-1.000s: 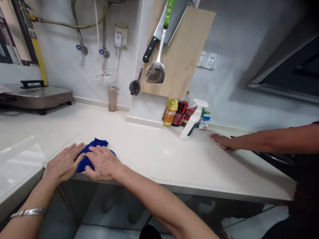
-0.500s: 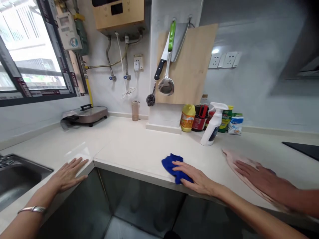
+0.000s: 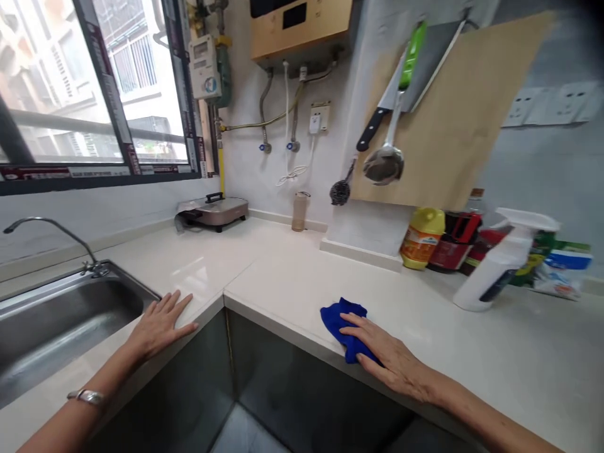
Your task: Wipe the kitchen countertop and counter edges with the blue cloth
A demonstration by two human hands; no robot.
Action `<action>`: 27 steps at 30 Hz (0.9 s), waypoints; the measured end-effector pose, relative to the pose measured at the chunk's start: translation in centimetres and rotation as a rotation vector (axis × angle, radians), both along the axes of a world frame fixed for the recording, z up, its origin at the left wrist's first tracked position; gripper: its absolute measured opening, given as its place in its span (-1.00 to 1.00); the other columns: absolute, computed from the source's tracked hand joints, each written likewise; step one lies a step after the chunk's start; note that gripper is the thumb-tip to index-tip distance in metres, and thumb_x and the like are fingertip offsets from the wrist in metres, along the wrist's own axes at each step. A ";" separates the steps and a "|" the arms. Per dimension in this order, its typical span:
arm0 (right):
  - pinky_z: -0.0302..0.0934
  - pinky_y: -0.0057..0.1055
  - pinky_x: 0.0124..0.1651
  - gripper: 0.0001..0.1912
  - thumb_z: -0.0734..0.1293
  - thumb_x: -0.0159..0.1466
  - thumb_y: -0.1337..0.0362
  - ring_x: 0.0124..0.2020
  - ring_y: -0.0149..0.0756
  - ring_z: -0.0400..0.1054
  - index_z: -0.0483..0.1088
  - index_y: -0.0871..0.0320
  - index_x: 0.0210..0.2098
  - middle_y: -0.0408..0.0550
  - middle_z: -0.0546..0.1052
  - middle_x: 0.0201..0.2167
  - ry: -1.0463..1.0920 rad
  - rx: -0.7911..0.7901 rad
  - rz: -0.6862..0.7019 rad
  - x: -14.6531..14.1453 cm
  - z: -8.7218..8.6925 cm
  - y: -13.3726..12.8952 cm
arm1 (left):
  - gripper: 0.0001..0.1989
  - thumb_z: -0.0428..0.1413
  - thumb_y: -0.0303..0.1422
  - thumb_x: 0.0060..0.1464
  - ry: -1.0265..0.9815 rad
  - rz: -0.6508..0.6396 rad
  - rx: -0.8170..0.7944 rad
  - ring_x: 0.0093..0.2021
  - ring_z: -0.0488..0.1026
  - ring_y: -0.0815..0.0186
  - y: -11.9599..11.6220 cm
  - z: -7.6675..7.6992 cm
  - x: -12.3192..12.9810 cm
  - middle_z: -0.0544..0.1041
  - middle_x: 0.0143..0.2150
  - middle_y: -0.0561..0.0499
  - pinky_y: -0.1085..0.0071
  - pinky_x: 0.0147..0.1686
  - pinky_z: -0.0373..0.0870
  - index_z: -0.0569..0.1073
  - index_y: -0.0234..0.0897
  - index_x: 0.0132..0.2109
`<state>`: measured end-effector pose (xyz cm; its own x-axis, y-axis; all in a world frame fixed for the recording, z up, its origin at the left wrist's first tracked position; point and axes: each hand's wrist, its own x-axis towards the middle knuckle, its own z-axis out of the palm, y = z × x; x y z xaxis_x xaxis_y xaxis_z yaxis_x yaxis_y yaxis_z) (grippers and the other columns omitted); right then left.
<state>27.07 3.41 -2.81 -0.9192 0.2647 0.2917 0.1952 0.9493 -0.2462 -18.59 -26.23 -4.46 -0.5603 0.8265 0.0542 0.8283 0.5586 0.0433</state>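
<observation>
Item, your right grip [image 3: 389, 358]: palm down, fingers extended over the blue cloth [image 3: 340, 319], thumb apart from them.
Item, the blue cloth: crumpled, under your right fingers, at the front edge of the surface [image 3: 283, 277], right of its inner corner.
Item, your left grip [image 3: 160, 328]: fingers spread, holding nothing, flat on the surface near that corner, beside the sink [image 3: 94, 302].

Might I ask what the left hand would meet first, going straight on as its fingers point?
Across the countertop, the left hand would probably meet the lidded pan first, though its exact line is uncertain in depth.
</observation>
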 end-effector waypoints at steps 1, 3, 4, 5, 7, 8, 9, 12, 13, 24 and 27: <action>0.08 0.08 0.42 -0.55 0.20 0.41 0.09 0.41 -0.11 0.08 0.30 -0.11 0.27 -0.07 0.21 0.40 -0.001 0.006 0.042 -1.8 -0.1 -0.2 | -0.14 -0.10 0.18 0.19 -0.004 0.001 0.010 0.51 -0.07 -0.08 -0.1 -0.1 0.0 0.01 0.52 -0.22 -0.08 0.41 -0.03 0.06 -0.19 0.47; 0.05 0.08 0.43 -0.54 0.20 0.40 0.12 0.41 -0.11 0.07 0.30 -0.07 0.27 -0.04 0.21 0.40 -0.001 0.019 0.127 -5.7 -0.2 -0.7 | -0.14 -0.09 0.20 0.18 -0.015 0.004 0.026 0.51 -0.07 -0.08 -0.2 -0.3 0.1 0.02 0.52 -0.20 -0.07 0.41 -0.03 0.08 -0.17 0.47; 0.05 0.08 0.44 -0.54 0.20 0.39 0.13 0.41 -0.11 0.07 0.29 -0.04 0.27 -0.03 0.21 0.40 0.003 0.025 0.163 -7.8 -0.3 -0.9 | -0.14 -0.09 0.21 0.18 -0.022 0.003 0.032 0.51 -0.07 -0.08 -0.2 -0.3 0.2 0.01 0.52 -0.20 -0.07 0.42 -0.04 0.09 -0.17 0.46; 0.04 0.08 0.44 -0.53 0.20 0.39 0.14 0.41 -0.11 0.07 0.29 -0.03 0.27 -0.02 0.21 0.40 0.007 0.031 0.195 -9.9 -0.3 -1.2 | -0.13 -0.08 0.22 0.17 -0.029 0.002 0.037 0.51 -0.08 -0.08 -0.3 -0.4 0.2 0.01 0.52 -0.19 -0.07 0.42 -0.05 0.09 -0.16 0.46; 0.02 0.09 0.45 -0.53 0.20 0.38 0.15 0.41 -0.11 0.07 0.28 0.01 0.26 0.01 0.20 0.40 0.014 0.038 0.246 -14.1 -0.5 -1.6 | -0.11 -0.07 0.24 0.16 -0.039 -0.005 0.046 0.51 -0.09 -0.09 -0.3 -0.5 0.3 -0.01 0.53 -0.18 -0.07 0.42 -0.06 0.09 -0.15 0.47; 0.01 0.10 0.45 -0.53 0.19 0.38 0.16 0.41 -0.10 0.07 0.28 0.03 0.26 0.03 0.20 0.40 0.013 0.038 0.265 -16.1 -0.6 -1.9 | -0.11 -0.07 0.24 0.15 -0.041 -0.011 0.050 0.51 -0.09 -0.09 -0.3 -0.6 0.3 -0.01 0.53 -0.19 -0.08 0.42 -0.06 0.08 -0.14 0.47; 0.00 0.10 0.45 -0.54 0.19 0.38 0.16 0.41 -0.10 0.07 0.29 0.05 0.25 0.04 0.20 0.40 0.007 0.037 0.279 -18.1 -0.6 -2.1 | -0.10 -0.06 0.25 0.15 -0.041 -0.015 0.051 0.51 -0.09 -0.10 -0.3 -0.6 0.4 -0.02 0.53 -0.19 -0.09 0.42 -0.06 0.08 -0.14 0.47; -0.01 0.12 0.45 -0.53 0.17 0.37 0.16 0.41 -0.07 0.06 0.29 0.12 0.23 0.10 0.19 0.40 -0.019 0.033 0.311 -23.6 -0.7 -2.9 | -0.11 -0.05 0.24 0.15 -0.046 0.002 0.031 0.52 -0.12 -0.09 -0.3 -0.5 0.6 -0.04 0.53 -0.19 -0.10 0.42 -0.08 0.07 -0.12 0.47; -0.01 0.12 0.45 -0.53 0.18 0.37 0.16 0.41 -0.05 0.06 0.29 0.13 0.23 0.11 0.19 0.40 -0.025 0.030 0.321 -25.2 -0.7 -3.2 | -0.11 -0.05 0.24 0.15 -0.050 0.012 0.022 0.52 -0.13 -0.08 -0.2 -0.6 0.6 -0.06 0.53 -0.19 -0.10 0.43 -0.09 0.06 -0.11 0.47; -0.07 0.06 0.45 -0.50 0.24 0.37 0.12 0.41 -0.01 0.03 0.28 0.17 0.24 0.11 0.17 0.41 -0.070 -0.035 0.228 -38.7 -0.7 -5.9 | -0.12 -0.06 0.26 0.15 -0.035 0.008 0.004 0.52 -0.12 -0.05 -0.5 -1.0 -0.3 -0.07 0.53 -0.12 -0.10 0.43 -0.04 0.05 -0.05 0.47; -0.05 -0.08 0.46 -0.51 0.24 0.38 0.10 0.40 -0.13 0.06 0.29 0.10 0.25 0.02 0.18 0.41 -0.072 -0.024 0.186 -38.8 -0.4 -4.3 | -0.14 -0.07 0.25 0.16 -0.009 -0.024 0.039 0.51 -0.07 -0.06 -0.9 -1.6 -1.2 -0.05 0.53 -0.08 -0.10 0.42 0.02 0.06 -0.02 0.46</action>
